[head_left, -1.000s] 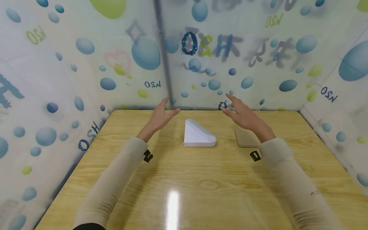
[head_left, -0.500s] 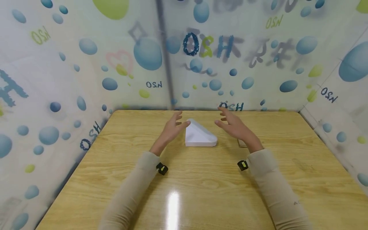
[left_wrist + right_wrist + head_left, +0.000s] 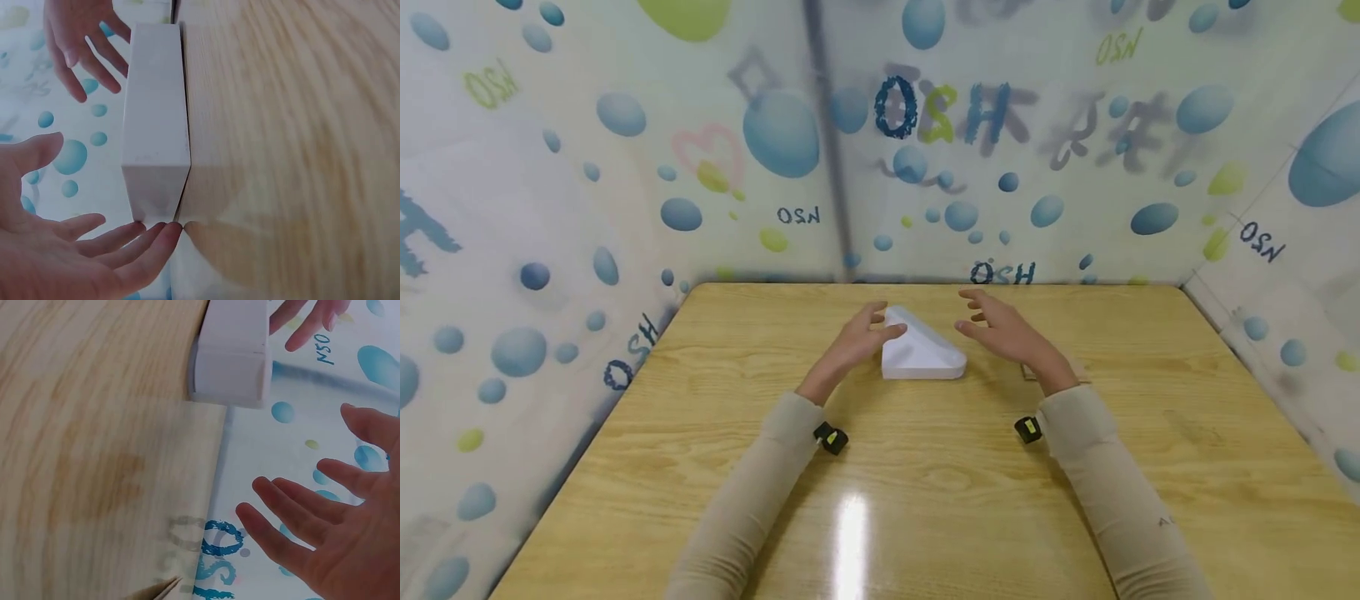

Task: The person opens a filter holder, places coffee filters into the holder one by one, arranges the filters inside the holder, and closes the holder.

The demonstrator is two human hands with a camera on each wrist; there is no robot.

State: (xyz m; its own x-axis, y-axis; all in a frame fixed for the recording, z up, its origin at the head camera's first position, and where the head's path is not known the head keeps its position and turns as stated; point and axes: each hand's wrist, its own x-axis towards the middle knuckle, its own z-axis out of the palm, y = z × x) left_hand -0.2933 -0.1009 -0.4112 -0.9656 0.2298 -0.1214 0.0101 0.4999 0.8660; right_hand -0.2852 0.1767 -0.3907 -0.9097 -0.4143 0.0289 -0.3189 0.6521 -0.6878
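A white triangular box-like piece (image 3: 921, 357) with rounded corners and a flat front face lies on the wooden table. Beside its left side is my left hand (image 3: 859, 337), fingers loosely bent and thumb overlapping the piece in the head view. In the left wrist view, the fingertips (image 3: 169, 234) come right up to the end of the white piece (image 3: 156, 100). My right hand (image 3: 1003, 327) hovers to the right of it, fingers spread and relaxed. A gap shows between the right hand (image 3: 325, 531) and the piece in the right wrist view. Neither hand grips anything.
A thin flat brown piece (image 3: 1028, 373) lies on the table (image 3: 925, 475), mostly hidden behind my right wrist; its corner (image 3: 165, 590) shows low in the right wrist view. A patterned wall covering (image 3: 1045, 167) rises along the table's back edge.
Both hands have come down and inward from either side toward the white piece, the left ending up at its side. The white piece stays where it was. The right arm now covers most of the brown piece.
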